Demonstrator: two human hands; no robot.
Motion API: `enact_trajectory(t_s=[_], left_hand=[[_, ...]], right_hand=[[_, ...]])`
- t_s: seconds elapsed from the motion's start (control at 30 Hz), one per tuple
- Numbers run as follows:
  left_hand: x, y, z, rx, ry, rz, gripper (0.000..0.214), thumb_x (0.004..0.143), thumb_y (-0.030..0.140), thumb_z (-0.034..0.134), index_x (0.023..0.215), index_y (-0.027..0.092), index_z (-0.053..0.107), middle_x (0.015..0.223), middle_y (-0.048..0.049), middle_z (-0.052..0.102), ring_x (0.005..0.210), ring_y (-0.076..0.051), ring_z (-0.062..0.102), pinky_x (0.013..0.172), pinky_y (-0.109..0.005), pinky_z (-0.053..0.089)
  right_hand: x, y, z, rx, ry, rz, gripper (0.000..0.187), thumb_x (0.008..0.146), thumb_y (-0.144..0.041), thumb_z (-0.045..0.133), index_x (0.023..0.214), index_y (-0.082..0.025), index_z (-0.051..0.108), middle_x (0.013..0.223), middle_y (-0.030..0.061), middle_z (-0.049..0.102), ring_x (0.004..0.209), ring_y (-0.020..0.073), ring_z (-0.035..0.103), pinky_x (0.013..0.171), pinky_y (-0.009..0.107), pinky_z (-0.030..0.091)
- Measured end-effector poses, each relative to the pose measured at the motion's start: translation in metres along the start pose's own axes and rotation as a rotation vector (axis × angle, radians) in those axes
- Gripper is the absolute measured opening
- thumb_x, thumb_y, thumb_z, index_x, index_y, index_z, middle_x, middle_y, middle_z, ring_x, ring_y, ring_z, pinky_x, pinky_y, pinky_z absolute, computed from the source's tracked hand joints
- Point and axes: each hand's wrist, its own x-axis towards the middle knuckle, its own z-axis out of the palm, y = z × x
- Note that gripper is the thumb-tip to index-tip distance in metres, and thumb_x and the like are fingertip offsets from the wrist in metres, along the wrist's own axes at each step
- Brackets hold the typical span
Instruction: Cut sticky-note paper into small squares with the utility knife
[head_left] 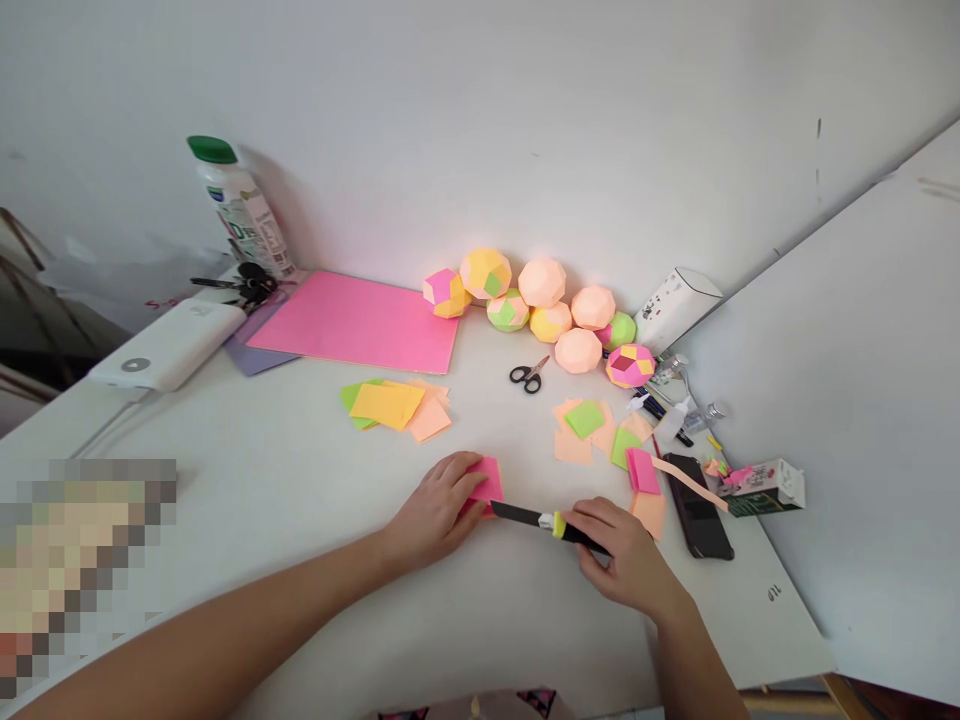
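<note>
My left hand (444,505) is closed on a small folded piece of pink paper (490,478) near the table's front. In my right hand (619,550) is a utility knife (559,526) with a long dark blade and a yellow-and-black handle. The blade points left, and its tip reaches the lower edge of the pink paper; whether it is inside the fold I cannot tell. To the left lie yellow, green and peach paper pieces (386,405). More green and peach pieces (585,420) lie to the right, beside a folded pink piece (643,471).
Several faceted paper balls (541,283) line the wall, with small scissors (529,375) before them. A pink sheet (360,325), a bottle (244,215) and a white device (169,345) stand left. Right are a phone (699,505), a small box (769,487) and a side wall.
</note>
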Motion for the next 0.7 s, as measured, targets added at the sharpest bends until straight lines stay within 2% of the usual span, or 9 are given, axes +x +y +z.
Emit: enact_trajectory(t_s=[0.17,0.3,0.47,0.7], left_hand=[[-0.001,-0.005,0.005,0.019,0.045,0.012,0.021,0.096,0.022,0.040,0.095,0.017,0.061,0.115,-0.0104,0.058,0.110,-0.022,0.054,0.092,-0.039,0.050],[-0.002,-0.007,0.007,0.064,0.107,0.067,0.023,0.096,0.020,0.042,0.089,0.017,0.064,0.112,-0.0101,0.062,0.111,-0.024,0.054,0.092,-0.040,0.051],[-0.002,-0.006,0.006,0.083,0.119,0.082,0.024,0.096,0.019,0.043,0.087,0.016,0.065,0.110,-0.0100,0.063,0.110,-0.023,0.054,0.092,-0.040,0.051],[-0.002,-0.004,0.004,0.121,0.106,0.127,0.021,0.094,0.018,0.044,0.090,0.014,0.064,0.110,-0.0113,0.062,0.109,-0.025,0.052,0.092,-0.041,0.050]], right_hand=[[-0.004,0.000,-0.004,0.027,-0.025,0.007,0.040,0.076,-0.009,0.048,0.111,-0.019,0.063,0.101,0.0094,0.065,0.089,0.0208,0.061,0.072,0.034,0.055],[-0.006,-0.001,-0.007,0.044,-0.035,0.004,0.041,0.075,-0.009,0.048,0.111,-0.020,0.063,0.101,0.0091,0.065,0.087,0.0202,0.062,0.071,0.033,0.055],[-0.006,-0.003,-0.010,0.060,-0.054,0.004,0.043,0.073,-0.009,0.048,0.111,-0.021,0.063,0.101,0.0082,0.065,0.088,0.0194,0.062,0.072,0.032,0.054],[-0.003,-0.005,0.001,-0.016,-0.073,-0.010,0.041,0.076,-0.009,0.048,0.113,-0.018,0.062,0.101,0.0092,0.066,0.088,0.0204,0.062,0.070,0.033,0.054]])
